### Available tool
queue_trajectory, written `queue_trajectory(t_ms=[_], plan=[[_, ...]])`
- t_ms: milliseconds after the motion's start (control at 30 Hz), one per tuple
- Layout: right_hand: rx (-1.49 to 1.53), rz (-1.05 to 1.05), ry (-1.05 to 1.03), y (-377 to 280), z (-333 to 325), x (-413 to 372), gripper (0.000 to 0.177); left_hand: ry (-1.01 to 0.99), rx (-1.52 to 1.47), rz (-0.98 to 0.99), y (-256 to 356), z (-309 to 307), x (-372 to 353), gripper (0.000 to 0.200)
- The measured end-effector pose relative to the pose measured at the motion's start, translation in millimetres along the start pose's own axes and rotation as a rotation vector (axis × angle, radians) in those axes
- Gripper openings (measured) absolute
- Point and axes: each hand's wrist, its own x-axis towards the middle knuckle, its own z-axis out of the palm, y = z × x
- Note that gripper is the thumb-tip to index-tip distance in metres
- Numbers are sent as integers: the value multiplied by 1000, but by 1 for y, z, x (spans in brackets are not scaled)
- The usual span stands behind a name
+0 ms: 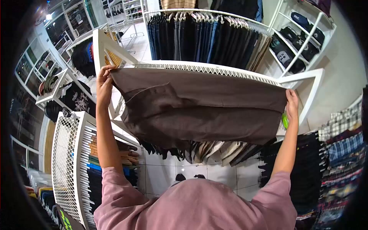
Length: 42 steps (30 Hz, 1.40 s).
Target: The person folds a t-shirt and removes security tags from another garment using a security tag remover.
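Observation:
A pair of dark brown trousers (230, 120) is stretched out sideways between my two hands, in front of a white mesh-topped rack. My left hand (104, 84) is closed on the upper left corner, at the waist end. At the other end, my right hand (292, 102) grips the upper right corner by the leg hems. The cloth hangs down from both hands, with a pocket seam and folds showing on the left part. A small bright green thing (285, 120) shows just below my right hand, partly hidden.
Behind the trousers stands the white rack (214, 68), with more garments (218, 151) hanging below. A rail of jeans (203, 36) is farther back. Hanging clothes (295, 172) line the right side. A white mesh stand (65, 149) is at left, above the tiled floor (161, 176).

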Motion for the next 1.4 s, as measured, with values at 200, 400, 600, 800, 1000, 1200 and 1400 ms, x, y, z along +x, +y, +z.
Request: queue_trajectory(t_ms=[200,400,600,800,1000,1200,1400], plan=[[54,-34,82,1,13,10,22,76,-39,-130,-13,-5,19,35],[-206,3,191,19,32,3,26,32,149,-111,-27,32,11,29],[-282,-103,254,10,30,3,25,131,206,-154,-40,18,17,20],[-254,-50,210,-10,21,34,35,203,298,-30,-10,29,52,25],[-718,-180,220,18,41,106,37,235,755,-24,-56,36,125,56],[-1288,40,205,79,94,82,57,292,1381,-160,-149,44,107,73],[-1068,-251,49,39,135,-60,34,34,1178,-41,-53,98,-19,44]])
